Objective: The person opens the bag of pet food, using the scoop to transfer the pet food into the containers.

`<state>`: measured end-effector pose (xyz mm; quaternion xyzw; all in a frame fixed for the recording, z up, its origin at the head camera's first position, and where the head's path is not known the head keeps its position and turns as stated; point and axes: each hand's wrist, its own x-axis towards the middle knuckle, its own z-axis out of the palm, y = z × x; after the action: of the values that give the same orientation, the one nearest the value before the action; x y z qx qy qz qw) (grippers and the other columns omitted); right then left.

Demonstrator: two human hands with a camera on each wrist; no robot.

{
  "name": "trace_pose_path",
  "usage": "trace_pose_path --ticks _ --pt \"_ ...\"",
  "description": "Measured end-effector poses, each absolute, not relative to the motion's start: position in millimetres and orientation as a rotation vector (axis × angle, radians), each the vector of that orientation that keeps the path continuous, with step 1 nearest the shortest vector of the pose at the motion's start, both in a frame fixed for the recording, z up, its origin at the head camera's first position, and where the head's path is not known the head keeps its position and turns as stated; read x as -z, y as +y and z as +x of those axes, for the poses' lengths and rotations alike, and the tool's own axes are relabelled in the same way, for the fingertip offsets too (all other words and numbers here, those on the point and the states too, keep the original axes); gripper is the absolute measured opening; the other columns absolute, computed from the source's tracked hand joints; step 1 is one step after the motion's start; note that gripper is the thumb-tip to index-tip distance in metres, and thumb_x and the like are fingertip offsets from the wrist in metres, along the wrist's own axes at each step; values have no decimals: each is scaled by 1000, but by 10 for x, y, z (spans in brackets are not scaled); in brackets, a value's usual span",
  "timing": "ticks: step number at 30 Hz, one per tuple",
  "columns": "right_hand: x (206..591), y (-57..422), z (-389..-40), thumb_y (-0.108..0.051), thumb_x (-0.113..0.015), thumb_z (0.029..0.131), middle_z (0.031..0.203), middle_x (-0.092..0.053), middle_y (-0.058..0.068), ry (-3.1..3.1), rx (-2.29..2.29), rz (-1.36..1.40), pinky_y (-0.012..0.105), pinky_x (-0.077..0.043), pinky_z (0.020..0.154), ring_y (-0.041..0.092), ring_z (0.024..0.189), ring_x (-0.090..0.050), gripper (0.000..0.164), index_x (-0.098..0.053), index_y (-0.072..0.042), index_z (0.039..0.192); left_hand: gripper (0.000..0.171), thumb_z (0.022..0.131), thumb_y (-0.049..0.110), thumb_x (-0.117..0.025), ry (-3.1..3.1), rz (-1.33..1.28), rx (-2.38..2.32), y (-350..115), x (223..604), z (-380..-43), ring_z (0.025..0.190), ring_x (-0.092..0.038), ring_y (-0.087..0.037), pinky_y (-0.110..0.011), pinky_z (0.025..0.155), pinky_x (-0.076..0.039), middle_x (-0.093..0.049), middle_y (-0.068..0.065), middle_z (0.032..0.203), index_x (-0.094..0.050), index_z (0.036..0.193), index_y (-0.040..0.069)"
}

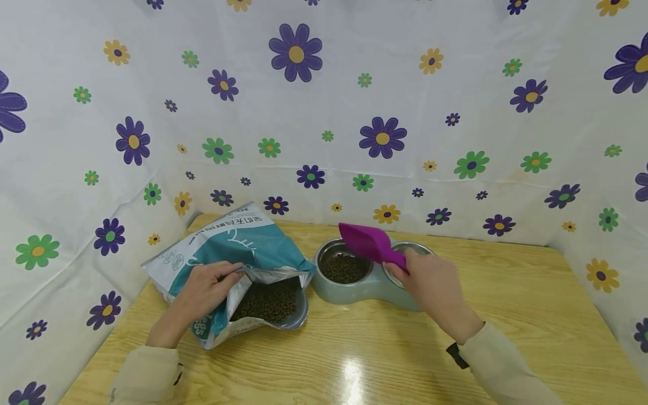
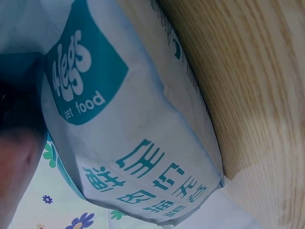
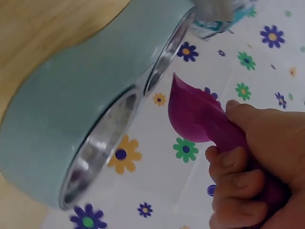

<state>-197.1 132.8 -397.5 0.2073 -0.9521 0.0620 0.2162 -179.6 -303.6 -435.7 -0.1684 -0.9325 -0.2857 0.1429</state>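
My left hand [image 1: 210, 289] pinches the upper edge of an open teal-and-white pet food bag [image 1: 273, 239], which lies on its side with its mouth toward me. Brown kibble [image 1: 268, 301] shows inside. In the left wrist view the bag's printed side [image 2: 138, 129] fills the middle. My right hand [image 1: 432, 284] grips the handle of a purple scoop [image 1: 367, 242], held above a pale green double bowl [image 1: 349, 293]. Kibble [image 1: 344, 269] lies in the left metal bowl. The hand partly hides the right bowl [image 3: 102, 143], whose shiny metal wall shows in the right wrist view.
Everything stands on a wood-grain table [image 1: 364, 349]. A white flower-patterned cloth [image 1: 324, 112] hangs behind the table and along both sides. The bag lies just left of the double bowl, its edge close to the bowl's rim.
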Motion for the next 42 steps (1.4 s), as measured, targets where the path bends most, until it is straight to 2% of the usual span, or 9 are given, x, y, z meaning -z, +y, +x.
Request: trace_pose_path --ticks 8,14,20,26,35,42 --pt "3881 1447 -1904 -44 -70 96 54 -37 -5 -2950 -739 435 24 -26 50 10 50 -33 49 -50 -14 63 24 100 9 -64 -2666 -510 814 -3031 4348 -1788 74 -60 1 -23 64 -50 -79 -7 102 -78 118 5" --pt "3745 1527 -1801 -51 -65 97 55 -39 -6 -3067 -961 523 24 -31 53 11 53 -37 52 -49 -16 62 24 100 10 -64 -2672 -511 813 -3029 4356 -1792 75 -63 -1 -24 65 -51 -79 -8 104 -77 119 4" --pt "3669 1503 -1700 -53 -65 97 58 -41 -7 -3171 -1121 673 24 -31 52 10 56 -37 49 -57 -15 67 23 100 9 -64 -2651 -515 812 -3029 4369 -1785 75 -62 1 -23 64 -50 -79 -7 103 -78 118 4" --pt "3706 1321 -1603 -56 -64 96 56 -39 -11 -3190 -1110 797 22 -28 50 7 53 -34 49 -61 -18 65 23 100 9 -64 -2648 -525 833 -3024 4349 -1781 68 -55 4 -22 60 -45 -78 -6 99 -78 118 5" --pt "3706 990 -1510 -58 -65 95 53 -41 -10 -3234 -981 765 24 -31 51 8 52 -39 53 -54 -20 59 24 101 10 -63 -2665 -522 837 -3029 4364 -1787 65 -51 3 -22 58 -43 -78 -6 99 -77 119 4" --pt "3689 776 -1434 -48 -68 96 51 -38 -9 -3158 -843 836 23 -28 49 8 50 -36 54 -47 -18 56 24 100 10 -64 -2666 -510 826 -3046 4362 -1785 66 -52 3 -22 59 -44 -78 -6 100 -77 119 5"
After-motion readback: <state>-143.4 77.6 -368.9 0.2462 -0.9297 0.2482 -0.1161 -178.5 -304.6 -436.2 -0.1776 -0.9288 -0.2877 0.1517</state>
